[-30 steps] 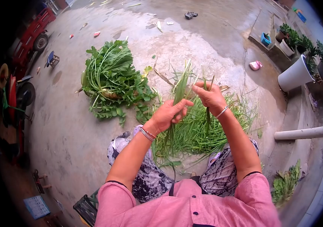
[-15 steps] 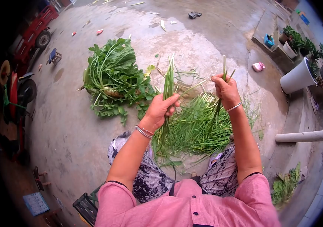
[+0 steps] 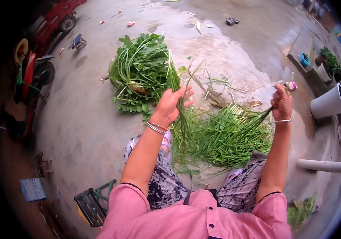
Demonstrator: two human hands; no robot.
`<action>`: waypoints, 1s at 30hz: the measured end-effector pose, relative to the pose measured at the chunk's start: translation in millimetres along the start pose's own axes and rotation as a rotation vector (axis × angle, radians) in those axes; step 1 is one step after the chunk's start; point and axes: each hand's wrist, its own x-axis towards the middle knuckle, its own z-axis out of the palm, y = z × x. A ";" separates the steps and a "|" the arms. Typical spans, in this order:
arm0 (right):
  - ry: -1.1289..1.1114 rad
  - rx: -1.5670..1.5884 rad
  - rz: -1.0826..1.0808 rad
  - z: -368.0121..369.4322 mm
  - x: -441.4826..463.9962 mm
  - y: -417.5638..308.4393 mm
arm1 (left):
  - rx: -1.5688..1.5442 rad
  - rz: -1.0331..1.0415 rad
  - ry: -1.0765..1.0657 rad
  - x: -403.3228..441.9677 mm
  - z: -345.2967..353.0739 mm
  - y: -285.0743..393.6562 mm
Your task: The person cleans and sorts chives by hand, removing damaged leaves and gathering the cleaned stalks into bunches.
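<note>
A bunch of long green stalks stands upright in my left hand, held in the palm with the fingertips spread. My right hand, far to the right, is closed around a few dark green stalks that trail down to the left. Between and below my hands lies a pile of thin green stalks with pale ends. Just left of my left hand, large leafy greens with pale roots rest on the concrete.
A red cart and a red machine stand at the left, near a small stool. On the right are a white bucket, potted plants, a pipe and more greens. A folding stool is beside me.
My hands have moved apart, the right one far out to the right with its stalks. The fingers of my left hand have loosened around the bunch. The view has turned, shifting the ground items.
</note>
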 end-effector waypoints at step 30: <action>-0.139 0.217 0.250 21.0 -9.6 20.4 | 0.104 -0.288 -0.226 -7.4 36.9 -35.9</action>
